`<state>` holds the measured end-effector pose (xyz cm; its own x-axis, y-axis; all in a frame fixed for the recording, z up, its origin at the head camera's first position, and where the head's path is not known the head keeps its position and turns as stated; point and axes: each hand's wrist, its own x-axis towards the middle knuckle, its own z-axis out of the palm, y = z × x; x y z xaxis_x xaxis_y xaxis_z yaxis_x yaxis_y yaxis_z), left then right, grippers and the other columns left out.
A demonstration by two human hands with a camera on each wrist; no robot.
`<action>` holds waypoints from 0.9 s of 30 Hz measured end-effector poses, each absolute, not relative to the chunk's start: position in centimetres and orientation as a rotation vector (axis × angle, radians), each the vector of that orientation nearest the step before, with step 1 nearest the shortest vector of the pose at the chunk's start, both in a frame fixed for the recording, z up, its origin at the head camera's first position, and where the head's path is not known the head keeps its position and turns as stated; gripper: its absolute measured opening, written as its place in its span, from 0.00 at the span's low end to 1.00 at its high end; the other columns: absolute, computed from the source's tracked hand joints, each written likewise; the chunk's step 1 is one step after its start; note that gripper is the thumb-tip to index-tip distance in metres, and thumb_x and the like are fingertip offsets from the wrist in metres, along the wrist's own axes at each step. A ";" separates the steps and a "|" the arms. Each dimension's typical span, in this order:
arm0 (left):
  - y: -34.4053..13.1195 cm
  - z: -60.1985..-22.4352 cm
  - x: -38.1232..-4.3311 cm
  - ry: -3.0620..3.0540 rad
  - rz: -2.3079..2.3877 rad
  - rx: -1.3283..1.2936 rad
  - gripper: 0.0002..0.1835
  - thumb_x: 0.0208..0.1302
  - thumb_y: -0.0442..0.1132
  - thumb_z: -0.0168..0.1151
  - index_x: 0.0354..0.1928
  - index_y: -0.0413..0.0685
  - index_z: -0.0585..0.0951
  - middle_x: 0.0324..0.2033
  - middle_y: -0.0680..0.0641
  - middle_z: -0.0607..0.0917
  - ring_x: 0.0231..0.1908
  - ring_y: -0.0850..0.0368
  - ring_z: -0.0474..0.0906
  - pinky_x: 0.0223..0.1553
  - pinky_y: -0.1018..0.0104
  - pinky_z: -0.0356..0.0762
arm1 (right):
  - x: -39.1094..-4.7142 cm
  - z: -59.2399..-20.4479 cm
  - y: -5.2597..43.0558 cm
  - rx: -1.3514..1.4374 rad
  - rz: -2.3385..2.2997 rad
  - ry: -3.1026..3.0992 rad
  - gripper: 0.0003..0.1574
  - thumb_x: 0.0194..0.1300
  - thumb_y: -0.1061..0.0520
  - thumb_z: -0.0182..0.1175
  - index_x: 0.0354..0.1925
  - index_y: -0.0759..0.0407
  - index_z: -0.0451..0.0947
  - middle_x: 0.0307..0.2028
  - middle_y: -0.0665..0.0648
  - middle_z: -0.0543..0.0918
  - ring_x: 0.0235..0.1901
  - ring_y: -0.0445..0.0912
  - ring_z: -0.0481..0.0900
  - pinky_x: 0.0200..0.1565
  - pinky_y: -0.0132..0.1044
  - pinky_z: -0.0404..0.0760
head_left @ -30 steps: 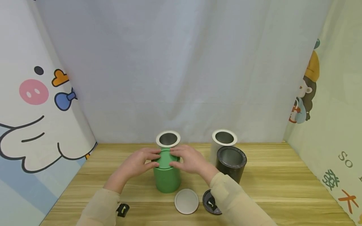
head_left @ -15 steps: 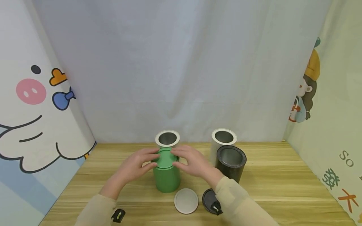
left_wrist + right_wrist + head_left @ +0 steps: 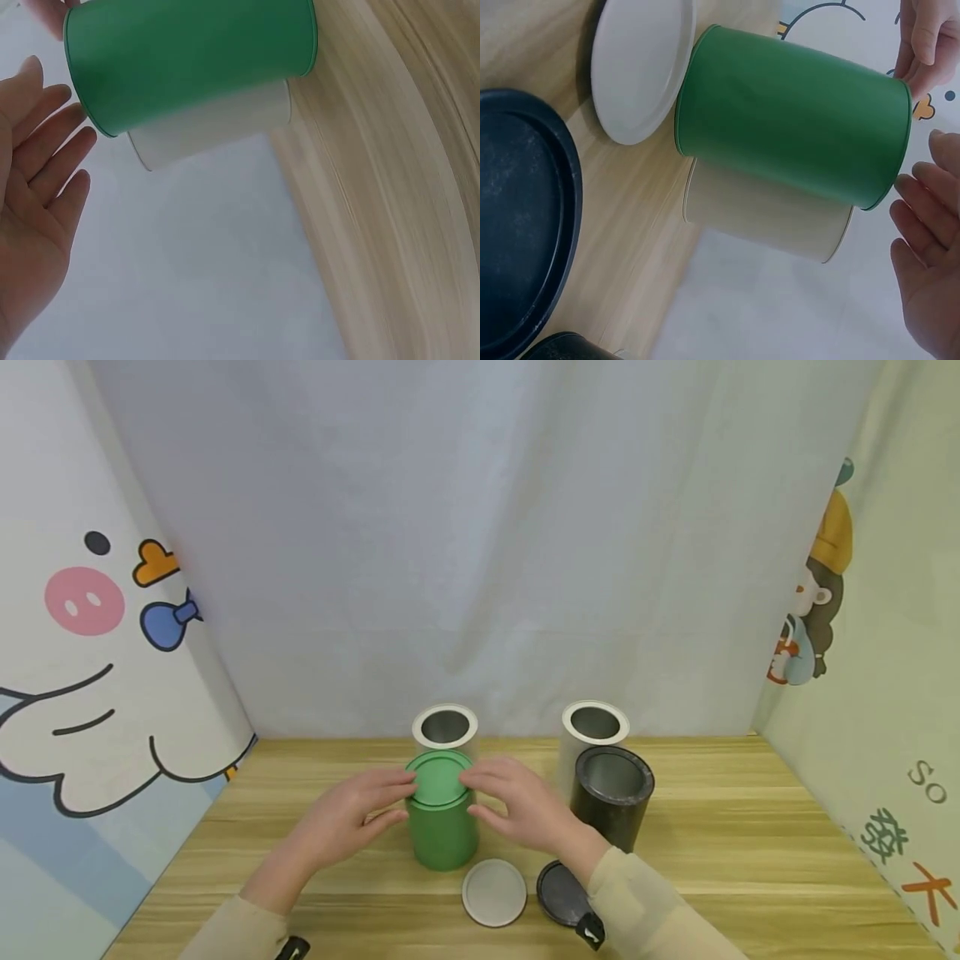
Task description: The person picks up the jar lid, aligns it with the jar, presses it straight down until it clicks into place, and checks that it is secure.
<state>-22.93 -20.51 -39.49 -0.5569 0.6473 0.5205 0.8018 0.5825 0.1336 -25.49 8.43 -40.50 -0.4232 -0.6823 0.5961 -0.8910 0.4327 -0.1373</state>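
Observation:
A green canister (image 3: 444,839) stands upright on the wooden table with its green lid (image 3: 439,778) seated on top. On its left side my left hand (image 3: 352,817) has loosely extended fingers close to the rim; in the left wrist view the fingertips (image 3: 77,112) are at or just beside the upper edge. My right hand (image 3: 525,806) mirrors it on the right, its fingers relaxed near the lid's edge. Neither hand holds anything. In the right wrist view the green canister (image 3: 795,116) and the open palm (image 3: 930,255) show side by side.
Behind the green canister stands an uncovered white canister (image 3: 418,727). At right are another uncovered white canister (image 3: 572,760) and an uncovered black one (image 3: 611,818). A white lid (image 3: 494,893) and a black lid (image 3: 561,892) lie in front, the black one partly under the right wrist.
Both hands have drawn apart and slightly back from the green lid, the left one leftward and the right one rightward. The lid's top now shows more fully; the canister has stayed in place.

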 end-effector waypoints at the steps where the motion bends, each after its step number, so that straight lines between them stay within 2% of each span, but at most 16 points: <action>1: -20.5 -39.5 -22.8 -2.393 -0.491 -1.165 0.22 0.59 0.37 0.71 0.55 0.37 0.83 0.56 0.41 0.82 0.56 0.43 0.78 0.56 0.47 0.77 | -25.4 -40.5 8.4 1.335 0.611 -2.226 0.23 0.62 0.56 0.70 0.54 0.63 0.82 0.53 0.57 0.83 0.56 0.53 0.78 0.61 0.43 0.74; 15: -19.7 -40.2 -22.0 -2.301 -0.449 -1.218 0.22 0.62 0.41 0.70 0.54 0.34 0.83 0.53 0.40 0.83 0.53 0.44 0.79 0.52 0.51 0.80 | -24.6 -41.1 8.1 1.388 0.526 -2.189 0.23 0.62 0.55 0.70 0.55 0.60 0.82 0.52 0.54 0.83 0.55 0.48 0.78 0.60 0.37 0.75; 27: -19.3 -40.3 -21.8 -2.305 -0.488 -1.177 0.22 0.57 0.37 0.74 0.53 0.37 0.84 0.52 0.43 0.84 0.53 0.48 0.79 0.52 0.52 0.81 | -24.3 -41.4 7.8 1.345 0.541 -2.177 0.21 0.60 0.57 0.71 0.52 0.61 0.83 0.51 0.54 0.83 0.54 0.48 0.78 0.58 0.36 0.76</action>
<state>-21.84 -19.29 -40.32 -0.4998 0.6429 0.5804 0.8230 0.5613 0.0869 -24.30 7.84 -41.41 -0.3718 -0.6946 0.6159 -0.9020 0.4271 -0.0629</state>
